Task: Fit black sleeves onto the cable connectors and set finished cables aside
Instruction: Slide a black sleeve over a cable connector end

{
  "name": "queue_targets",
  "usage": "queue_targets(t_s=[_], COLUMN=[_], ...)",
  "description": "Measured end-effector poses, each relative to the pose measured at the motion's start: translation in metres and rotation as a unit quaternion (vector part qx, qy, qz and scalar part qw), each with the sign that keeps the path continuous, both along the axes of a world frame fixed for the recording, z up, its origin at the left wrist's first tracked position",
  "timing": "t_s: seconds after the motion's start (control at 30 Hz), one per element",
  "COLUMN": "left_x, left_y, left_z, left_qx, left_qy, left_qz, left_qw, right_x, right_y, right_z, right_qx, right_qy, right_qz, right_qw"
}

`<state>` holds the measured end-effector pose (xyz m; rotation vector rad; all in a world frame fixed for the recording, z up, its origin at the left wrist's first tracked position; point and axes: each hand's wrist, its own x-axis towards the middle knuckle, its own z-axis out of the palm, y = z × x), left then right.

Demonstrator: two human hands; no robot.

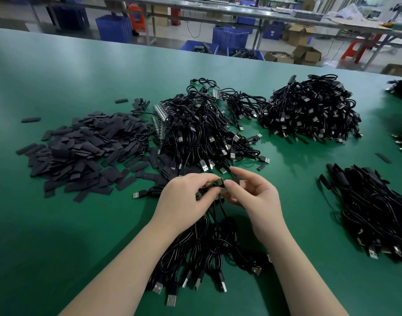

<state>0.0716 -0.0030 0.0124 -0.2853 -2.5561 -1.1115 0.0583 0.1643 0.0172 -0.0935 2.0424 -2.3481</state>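
Note:
My left hand (186, 197) grips a row of small green circuit-board connectors (214, 183) joined to a bundle of black USB cables (204, 254) that trails toward me over the green table (58, 224). My right hand (252, 195) pinches the right end of that row with thumb and forefinger; what lies under its fingers is hidden. A heap of flat black sleeves (86, 153) lies at the left. A pile of cables with bare connector strips (200, 131) sits behind my hands. Sleeved cables (378, 210) lie in a pile at the right.
Another large cable heap (309, 110) sits at the back right, and more cables reach the right edge. Loose sleeves (30, 119) are scattered at the far left. Beyond the table's far edge stand blue crates (114, 27), cardboard boxes and workbenches.

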Motion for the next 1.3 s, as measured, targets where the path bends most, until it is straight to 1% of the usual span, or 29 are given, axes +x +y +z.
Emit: queue_targets(t_s=[0.1, 0.3, 0.47, 0.63, 0.73, 1.0, 1.2, 1.3], left_x=[-0.0004, -0.0017, -0.0022, -0.0015, -0.0023, -0.0014, -0.001, -0.0014], left_y=[-0.0001, 0.0, -0.0011, -0.0011, -0.0018, -0.0013, -0.0008, -0.0015], left_z=[-0.0018, -0.0032, -0.0031, -0.0036, -0.0033, -0.001, -0.0021, -0.0019], left_qx=[0.027, 0.056, 0.052, 0.045, 0.041, 0.032, 0.025, 0.023], left_qy=[-0.003, -0.006, -0.005, -0.019, -0.028, -0.021, -0.005, -0.001], left_qz=[-0.002, -0.018, -0.017, -0.007, -0.004, -0.019, -0.03, -0.038], left_qw=[1.0, 0.998, 0.998, 0.999, 0.999, 0.999, 0.999, 0.999], right_x=[0.0011, 0.0017, 0.0027, 0.0003, 0.0011, 0.0034, 0.0029, 0.0022], right_y=[-0.0015, -0.004, -0.0041, 0.0002, 0.0004, -0.0023, 0.0002, 0.0021], right_z=[0.0008, 0.0028, 0.0024, 0.0038, 0.0051, 0.0041, 0.0034, 0.0035], right_qx=[0.016, 0.068, 0.085, 0.06, 0.047, 0.076, 0.141, 0.154], right_qy=[0.018, 0.054, 0.076, 0.061, 0.059, 0.092, 0.132, 0.133], right_qz=[0.035, 0.012, -0.015, -0.056, -0.05, -0.044, -0.04, -0.033], right_qw=[0.999, 0.996, 0.993, 0.995, 0.996, 0.992, 0.98, 0.978])
